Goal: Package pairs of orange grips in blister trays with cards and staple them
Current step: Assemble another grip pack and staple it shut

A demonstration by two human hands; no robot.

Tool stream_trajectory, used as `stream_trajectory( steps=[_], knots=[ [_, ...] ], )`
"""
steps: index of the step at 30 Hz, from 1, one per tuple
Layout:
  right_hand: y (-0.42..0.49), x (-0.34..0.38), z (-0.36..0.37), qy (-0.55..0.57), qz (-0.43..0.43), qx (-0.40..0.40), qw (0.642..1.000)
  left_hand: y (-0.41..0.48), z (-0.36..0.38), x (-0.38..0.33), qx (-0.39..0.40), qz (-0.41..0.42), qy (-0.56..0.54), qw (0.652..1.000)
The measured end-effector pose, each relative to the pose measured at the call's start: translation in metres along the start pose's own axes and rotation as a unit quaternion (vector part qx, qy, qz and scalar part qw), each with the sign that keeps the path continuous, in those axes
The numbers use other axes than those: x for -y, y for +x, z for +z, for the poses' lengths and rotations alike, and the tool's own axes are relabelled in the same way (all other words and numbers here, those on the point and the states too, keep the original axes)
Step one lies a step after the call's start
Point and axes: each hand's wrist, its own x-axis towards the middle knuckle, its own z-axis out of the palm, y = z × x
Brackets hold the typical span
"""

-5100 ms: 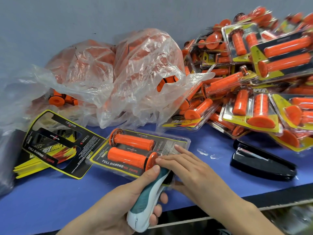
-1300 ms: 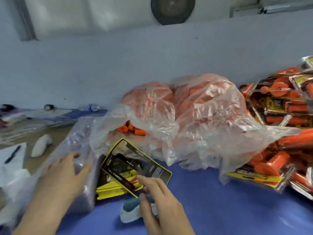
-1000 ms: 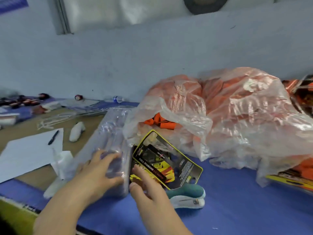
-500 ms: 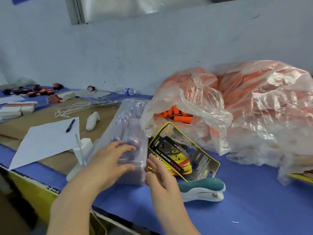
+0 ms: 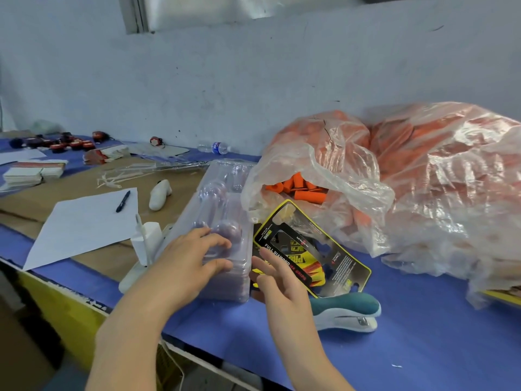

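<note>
- Gripping the near end of the stack of blister trays [image 5: 222, 210] with the left hand [image 5: 194, 258]: fingers [image 5: 217, 241] bent over the top tray, thumb against its front edge.
- Holding nothing in the right hand [image 5: 279, 280]: fingers [image 5: 270, 258] straight and spread, laid just beside the stack and over the near corner of the cards [image 5: 313, 249].
- No longer holding the stapler [image 5: 344, 311]: 5 seconds back it was clamped in the left hand on a filled pack; now lying flat on the bench [image 5: 423, 348], just right of the right hand, touched by neither.
- Out of view since the head turned left: that filled pack and the heap of finished ones.
- Probably means 1 pack closed and the next begun, with a fresh tray being picked off the stack; card, 2 grips and staples not yet added.
- Behind the cards, within reach: loose orange grips [image 5: 298, 187] in the mouth of a clear plastic bag [image 5: 423, 179].
- Blue cover on the near bench; farther left, brown board with a white sheet [image 5: 84, 221], a pen [image 5: 123, 201] and a water bottle [image 5: 214, 147] at the back.
- Beyond, a pale, scuffed wall [image 5: 253, 80].
</note>
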Motion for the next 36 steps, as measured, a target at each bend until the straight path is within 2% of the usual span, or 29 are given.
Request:
stream_trajectory(
  steps=[5,7,11,15,19,30,33,36],
  knots=[
    [0.005,0.005,-0.001,0.03,0.003,-0.005,1.0,-0.003,-0.003,0.002,-0.03,0.009,-0.028,0.999],
    [0.011,0.009,-0.001,0.084,0.025,-0.013,0.996,-0.004,-0.003,0.002,-0.036,0.01,-0.032,0.999],
    [0.02,0.015,0.002,0.236,0.111,-0.014,0.965,-0.004,-0.005,0.003,-0.052,0.02,-0.044,0.997],
    [0.022,0.015,0.01,0.277,0.164,0.043,0.946,-0.003,-0.008,0.003,-0.059,0.03,-0.055,0.996],
    [0.022,0.015,0.015,0.344,0.194,0.052,0.917,-0.002,-0.008,0.004,-0.053,0.03,-0.062,0.996],
    [0.023,0.012,0.02,0.375,0.224,0.054,0.898,-0.002,-0.009,0.005,-0.06,0.036,-0.066,0.995],
    [0.023,0.012,0.02,0.364,0.22,0.059,0.903,-0.003,-0.01,0.004,-0.056,0.031,-0.069,0.996],
    [0.025,0.014,0.018,0.315,0.205,0.057,0.925,-0.004,-0.011,0.004,-0.049,0.024,-0.079,0.995]
  ],
)
